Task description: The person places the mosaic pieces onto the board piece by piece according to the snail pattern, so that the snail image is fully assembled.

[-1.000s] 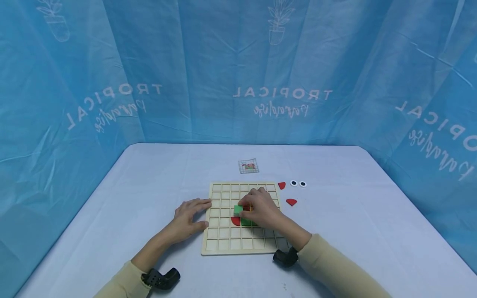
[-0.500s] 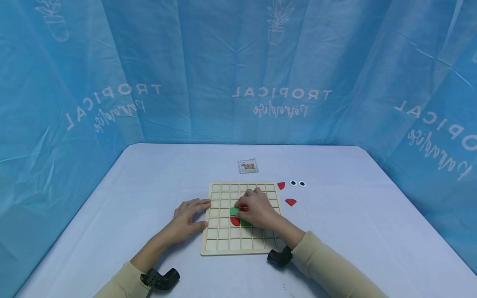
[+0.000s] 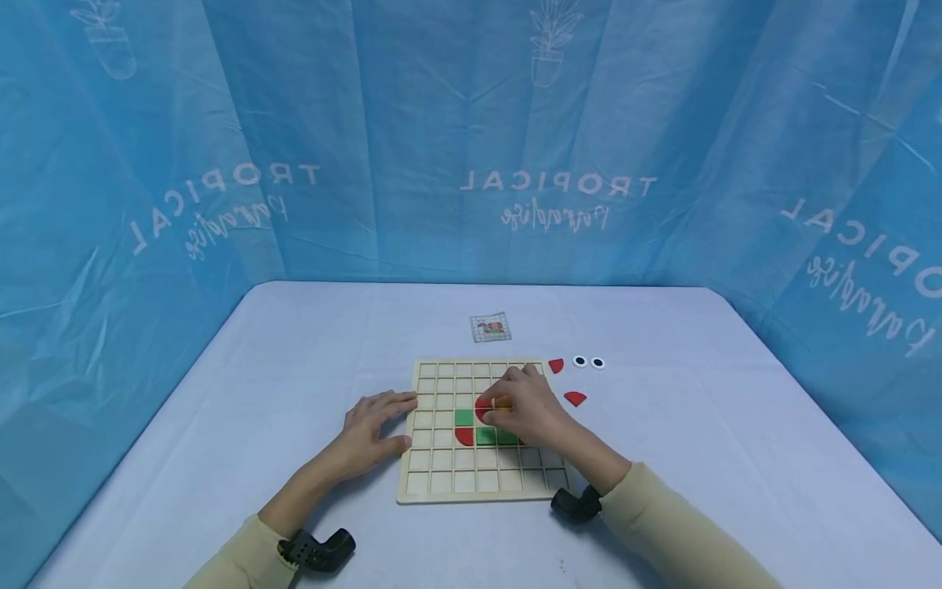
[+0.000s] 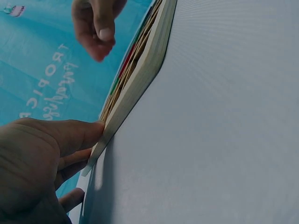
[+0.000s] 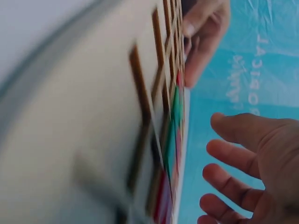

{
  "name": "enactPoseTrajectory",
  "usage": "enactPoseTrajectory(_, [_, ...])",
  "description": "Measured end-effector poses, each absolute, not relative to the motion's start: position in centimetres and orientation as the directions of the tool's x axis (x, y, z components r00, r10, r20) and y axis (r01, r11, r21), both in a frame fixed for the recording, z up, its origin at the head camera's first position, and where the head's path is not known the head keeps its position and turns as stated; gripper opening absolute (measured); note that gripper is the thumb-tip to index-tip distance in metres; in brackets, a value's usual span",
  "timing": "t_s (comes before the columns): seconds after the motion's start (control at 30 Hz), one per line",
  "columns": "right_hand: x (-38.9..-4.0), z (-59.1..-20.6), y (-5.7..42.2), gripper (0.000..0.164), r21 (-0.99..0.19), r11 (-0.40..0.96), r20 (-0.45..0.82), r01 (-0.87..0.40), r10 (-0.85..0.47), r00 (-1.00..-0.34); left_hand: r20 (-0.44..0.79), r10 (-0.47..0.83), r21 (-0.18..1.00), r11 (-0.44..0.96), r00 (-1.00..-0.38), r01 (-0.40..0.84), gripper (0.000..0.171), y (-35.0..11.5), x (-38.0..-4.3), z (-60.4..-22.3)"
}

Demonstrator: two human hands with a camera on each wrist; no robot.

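Note:
A wooden grid board [image 3: 430, 484] lies on the white table. My left hand [image 3: 368, 432] touches its left edge, with the fingers extended and the thumb against the rim in the left wrist view. Over the middle of the board hovers my right hand [image 3: 531, 409]; the right wrist view shows its fingers [image 5: 229, 156] loose and apart, holding nothing. In the grid cells lie a green square [image 3: 464, 418], a red quarter-circle [image 3: 464, 437] below it and green pieces [image 3: 486, 436] to the right. Another red piece [image 3: 482, 408] shows beside the right fingertips. The right hand hides part of the board.
Behind the board lies a small pattern card [image 3: 490, 327]. Two red wedges [image 3: 576, 398] and two round eye pieces [image 3: 589, 362] lie on the table to the board's right. Blue printed curtains [image 3: 456, 245] surround the table's back and sides.
The green square that my right hand held above the board now lies flat in a cell. That hand has let go and shifted right. My left hand has stayed in place.

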State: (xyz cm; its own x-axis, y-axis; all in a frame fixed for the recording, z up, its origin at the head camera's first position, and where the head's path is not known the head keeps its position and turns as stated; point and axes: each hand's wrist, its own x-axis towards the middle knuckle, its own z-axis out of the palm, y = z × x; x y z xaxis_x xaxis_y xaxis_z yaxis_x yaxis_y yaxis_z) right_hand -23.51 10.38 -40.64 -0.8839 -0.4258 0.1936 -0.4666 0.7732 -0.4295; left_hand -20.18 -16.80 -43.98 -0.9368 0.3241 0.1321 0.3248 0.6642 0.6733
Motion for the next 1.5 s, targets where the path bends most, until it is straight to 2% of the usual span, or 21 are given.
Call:
enactPoseTrajectory(0.37, [-24.5,-41.0,17.2,0.027,-0.448,0.834,0.123,-0.322,-0.299,-0.946,0.111,0.316,0.679,0.668,-0.942,0.304,0.056,-16.9,-20.2,-44.2])
enactPoseTrajectory(0.73, [-26.0,-41.8,22.2,0.028,-0.459,0.855,0.047,-0.241,-0.247,-0.968,0.101,0.310,0.684,0.669,-0.945,0.292,0.056,-16.8,-20.3,-44.2])
enactPoseTrajectory(1.13, [-27.2,-42.5,23.5,0.028,-0.441,0.853,0.014,-0.278,-0.303,-0.953,0.097,0.312,0.693,0.660,-0.945,0.289,0.056,-16.7,-20.3,-44.1])
enactPoseTrajectory(1.5, [-27.8,-42.7,23.0,0.026,-0.434,0.857,0.015,-0.278,-0.302,-0.953,0.099,0.315,0.686,0.665,-0.944,0.294,0.056,-16.7,-20.3,-44.0])
